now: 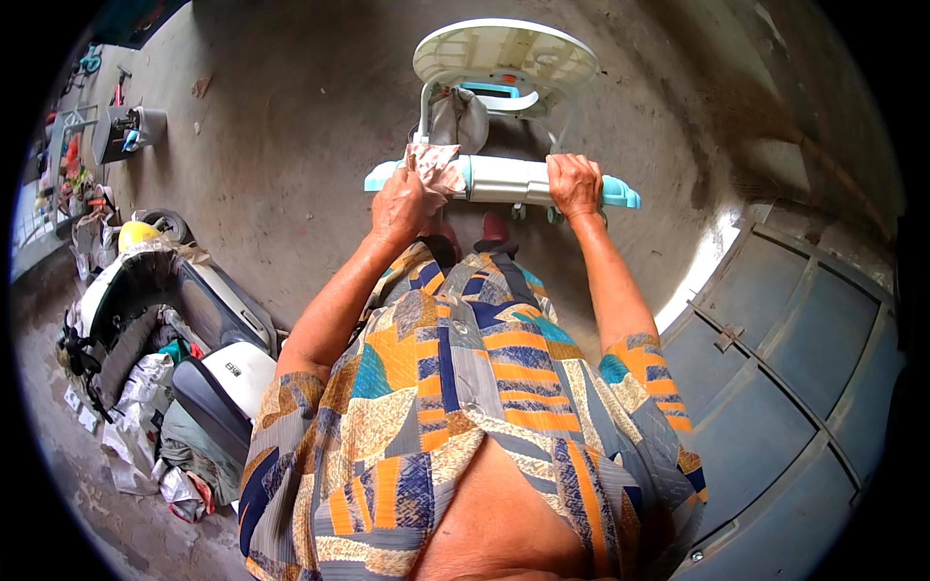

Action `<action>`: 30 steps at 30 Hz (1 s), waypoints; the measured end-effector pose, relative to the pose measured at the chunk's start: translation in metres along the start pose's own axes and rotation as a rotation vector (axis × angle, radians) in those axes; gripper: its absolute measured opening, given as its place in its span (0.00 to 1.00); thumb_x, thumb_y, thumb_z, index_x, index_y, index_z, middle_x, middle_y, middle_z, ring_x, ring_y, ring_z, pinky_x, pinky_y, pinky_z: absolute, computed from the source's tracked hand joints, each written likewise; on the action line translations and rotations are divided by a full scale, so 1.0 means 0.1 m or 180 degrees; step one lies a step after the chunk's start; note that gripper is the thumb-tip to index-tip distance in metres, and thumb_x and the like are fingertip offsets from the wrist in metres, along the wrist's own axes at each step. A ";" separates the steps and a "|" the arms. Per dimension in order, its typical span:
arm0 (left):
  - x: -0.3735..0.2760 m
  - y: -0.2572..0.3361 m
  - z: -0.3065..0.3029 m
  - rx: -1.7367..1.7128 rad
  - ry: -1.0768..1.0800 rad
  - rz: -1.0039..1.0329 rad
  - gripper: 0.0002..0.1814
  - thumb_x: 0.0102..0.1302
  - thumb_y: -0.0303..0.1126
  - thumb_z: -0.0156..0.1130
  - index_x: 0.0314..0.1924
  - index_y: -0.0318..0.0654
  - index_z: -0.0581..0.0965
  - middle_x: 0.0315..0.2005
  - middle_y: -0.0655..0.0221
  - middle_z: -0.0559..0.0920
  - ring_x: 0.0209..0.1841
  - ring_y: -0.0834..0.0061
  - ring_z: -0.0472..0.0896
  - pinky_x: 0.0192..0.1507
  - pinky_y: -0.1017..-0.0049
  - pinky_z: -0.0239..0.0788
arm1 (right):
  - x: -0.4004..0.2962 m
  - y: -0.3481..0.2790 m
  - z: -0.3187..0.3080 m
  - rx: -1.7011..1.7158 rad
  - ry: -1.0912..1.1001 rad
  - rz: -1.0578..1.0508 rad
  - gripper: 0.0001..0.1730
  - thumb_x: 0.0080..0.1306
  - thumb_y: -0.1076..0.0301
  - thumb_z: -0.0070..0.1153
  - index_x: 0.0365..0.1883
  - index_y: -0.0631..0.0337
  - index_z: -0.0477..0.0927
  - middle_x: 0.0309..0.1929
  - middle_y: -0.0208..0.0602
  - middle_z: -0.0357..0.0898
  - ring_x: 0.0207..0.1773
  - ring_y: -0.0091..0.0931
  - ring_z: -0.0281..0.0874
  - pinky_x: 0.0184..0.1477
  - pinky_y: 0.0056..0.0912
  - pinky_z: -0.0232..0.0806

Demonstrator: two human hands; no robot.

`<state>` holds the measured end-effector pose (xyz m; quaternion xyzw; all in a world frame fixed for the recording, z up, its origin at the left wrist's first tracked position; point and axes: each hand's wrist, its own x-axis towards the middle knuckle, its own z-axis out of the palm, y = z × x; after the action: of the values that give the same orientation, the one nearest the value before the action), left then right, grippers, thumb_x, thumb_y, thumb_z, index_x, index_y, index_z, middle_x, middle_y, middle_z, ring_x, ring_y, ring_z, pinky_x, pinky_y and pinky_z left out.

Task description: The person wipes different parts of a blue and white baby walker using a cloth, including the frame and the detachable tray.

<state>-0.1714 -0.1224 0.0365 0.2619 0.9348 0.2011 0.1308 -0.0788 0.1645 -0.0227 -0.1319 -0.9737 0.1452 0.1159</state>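
Note:
In front of me stands a white and turquoise wheeled frame that looks like a baby walker, its near bar (508, 180) running crosswise above my shoes. My right hand (577, 185) is closed over the bar near its right turquoise end. A pink-and-white patterned cloth (436, 167) is bunched in my left hand (399, 207) and lies against the left part of the bar. Beyond the bar, a pale round tray (506, 54) stands tilted on white tubes. A greyish fabric piece (460, 120) hangs beneath it. Small casters (554, 215) show under the bar.
At left, a white electric scooter (240, 370) stands beside white bags (138, 407) and cloth. A grey bin (131, 132) is farther off on the concrete floor (290, 94). Blue-grey metal doors (785, 363) are at right, with a straw broom (770, 116) beyond them.

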 end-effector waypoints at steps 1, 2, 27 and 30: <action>0.00 0.07 0.03 -0.0115 -0.0034 0.0028 0.16 0.56 0.35 0.66 0.40 0.31 0.77 0.36 0.55 0.78 0.37 0.52 0.80 0.37 0.57 0.72 | -0.01 0.05 -0.01 0.0013 0.0000 0.0004 0.11 0.64 0.59 0.54 0.24 0.52 0.80 0.28 0.30 0.81 0.36 0.34 0.77 0.42 0.40 0.64; 0.00 0.13 0.07 -0.0231 -0.0067 0.0055 0.16 0.56 0.36 0.66 0.40 0.32 0.77 0.36 0.55 0.78 0.38 0.51 0.80 0.37 0.56 0.72 | -0.01 0.10 -0.02 0.0026 -0.0002 0.0007 0.11 0.64 0.59 0.54 0.24 0.52 0.80 0.28 0.30 0.81 0.36 0.34 0.77 0.42 0.40 0.64; 0.00 0.52 0.31 0.0702 -0.0239 0.0604 0.14 0.59 0.25 0.57 0.45 0.30 0.72 0.38 0.52 0.75 0.40 0.53 0.78 0.39 0.57 0.72 | -0.09 0.14 0.01 0.0099 0.0228 0.0079 0.15 0.64 0.57 0.53 0.20 0.51 0.79 0.26 0.29 0.79 0.35 0.33 0.75 0.41 0.40 0.62; -0.09 0.49 0.32 0.0840 -0.0429 0.0425 0.22 0.55 0.20 0.57 0.52 0.31 0.70 0.42 0.52 0.74 0.44 0.52 0.77 0.42 0.57 0.72 | -0.09 0.09 0.04 0.0156 0.0262 0.0112 0.16 0.64 0.56 0.53 0.19 0.51 0.79 0.25 0.29 0.79 0.35 0.33 0.74 0.42 0.41 0.62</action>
<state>-0.1315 -0.0785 0.0311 0.3513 0.9227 0.0669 0.1440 -0.0692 0.1696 -0.0309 -0.1520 -0.9618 0.1656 0.1564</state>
